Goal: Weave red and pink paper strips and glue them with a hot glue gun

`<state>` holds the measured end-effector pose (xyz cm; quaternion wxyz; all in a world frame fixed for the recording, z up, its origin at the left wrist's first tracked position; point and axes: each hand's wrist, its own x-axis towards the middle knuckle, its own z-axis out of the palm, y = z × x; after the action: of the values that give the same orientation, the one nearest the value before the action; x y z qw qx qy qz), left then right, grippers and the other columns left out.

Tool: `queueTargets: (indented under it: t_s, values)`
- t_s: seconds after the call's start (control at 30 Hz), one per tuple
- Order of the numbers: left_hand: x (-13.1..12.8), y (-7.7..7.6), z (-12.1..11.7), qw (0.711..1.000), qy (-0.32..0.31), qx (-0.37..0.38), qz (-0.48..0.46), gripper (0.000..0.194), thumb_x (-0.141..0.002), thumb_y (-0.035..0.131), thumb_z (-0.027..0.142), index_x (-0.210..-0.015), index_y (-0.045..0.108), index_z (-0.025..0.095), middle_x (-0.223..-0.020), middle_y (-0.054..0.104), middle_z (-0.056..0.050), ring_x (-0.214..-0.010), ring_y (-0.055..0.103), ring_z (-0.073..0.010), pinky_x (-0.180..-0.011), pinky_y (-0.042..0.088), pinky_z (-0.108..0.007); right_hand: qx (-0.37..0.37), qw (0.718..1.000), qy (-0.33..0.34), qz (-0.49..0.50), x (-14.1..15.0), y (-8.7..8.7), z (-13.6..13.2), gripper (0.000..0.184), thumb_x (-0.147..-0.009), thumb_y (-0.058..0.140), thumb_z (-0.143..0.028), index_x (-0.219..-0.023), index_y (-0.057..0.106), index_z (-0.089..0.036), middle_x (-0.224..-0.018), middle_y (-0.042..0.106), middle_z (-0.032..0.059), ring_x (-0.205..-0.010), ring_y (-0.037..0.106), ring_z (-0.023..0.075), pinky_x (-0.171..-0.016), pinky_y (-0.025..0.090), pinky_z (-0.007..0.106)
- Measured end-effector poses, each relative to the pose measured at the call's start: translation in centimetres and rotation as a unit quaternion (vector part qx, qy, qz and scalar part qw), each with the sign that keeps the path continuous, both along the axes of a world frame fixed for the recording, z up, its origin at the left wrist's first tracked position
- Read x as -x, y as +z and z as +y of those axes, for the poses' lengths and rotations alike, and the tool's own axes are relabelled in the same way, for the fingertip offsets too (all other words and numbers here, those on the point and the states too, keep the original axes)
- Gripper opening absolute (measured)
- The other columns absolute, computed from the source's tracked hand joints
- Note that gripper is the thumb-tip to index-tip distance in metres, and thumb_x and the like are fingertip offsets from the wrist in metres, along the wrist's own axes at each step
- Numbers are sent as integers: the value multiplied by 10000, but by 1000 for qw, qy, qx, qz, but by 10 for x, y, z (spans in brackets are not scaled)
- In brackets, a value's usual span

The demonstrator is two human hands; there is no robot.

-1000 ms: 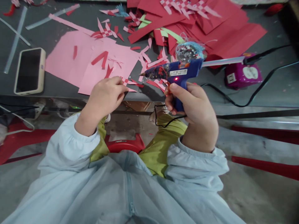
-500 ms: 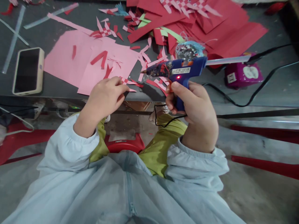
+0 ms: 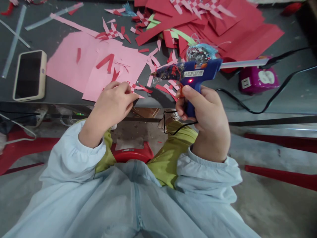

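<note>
My right hand (image 3: 206,110) grips a blue hot glue gun (image 3: 194,76) by its handle, fingers around the orange trigger. Its red light glows, and a clear glue stick (image 3: 244,63) sticks out of the back. The nozzle points left, above the table edge. My left hand (image 3: 114,102) is closed, fingertips pressed on a woven pink-and-red paper fish (image 3: 132,86) at the edge of the pink sheets (image 3: 91,66); the hand hides much of it. A tiny white dot lies just beyond the fish. Cut paper strips (image 3: 170,86) lie beneath the gun.
A phone (image 3: 29,75) lies at left near clear glue sticks (image 3: 15,41). Red paper sheets (image 3: 237,36), a bag of small beads or eyes (image 3: 198,54) and a purple box (image 3: 257,79) are farther back and right. A black cord (image 3: 247,107) loops across the right side.
The glue gun has shifted slightly right and up, its nozzle staying near the same spot. My left hand has barely moved; its thumb and fingertips have edged right on the paper fish.
</note>
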<state>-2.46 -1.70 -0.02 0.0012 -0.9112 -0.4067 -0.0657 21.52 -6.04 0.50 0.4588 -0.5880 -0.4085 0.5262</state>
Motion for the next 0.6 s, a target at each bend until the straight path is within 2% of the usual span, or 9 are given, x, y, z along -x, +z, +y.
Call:
queueTargets:
  t_s: [0.27, 0.6]
  values:
    - [-6, 8, -2, 997, 34, 60, 32, 363, -997, 448, 224, -1202, 747, 208, -1111, 666, -139, -1018, 651, -299, -918, 544, -463, 17, 1000, 0, 13, 1, 5, -2, 220, -890, 663, -355, -766, 593, -188, -501, 559, -35, -393, 473, 52, -372, 351, 160]
    - [-5, 7, -2, 998, 29, 52, 9, 375, -999, 427, 231, -1173, 759, 198, -1076, 668, -139, -985, 655, -293, -878, 545, -451, 15, 1000, 3, 10, 3, 5, -1, 200, -911, 629, -325, -774, 584, -187, -506, 558, -34, -411, 481, 58, -383, 342, 167]
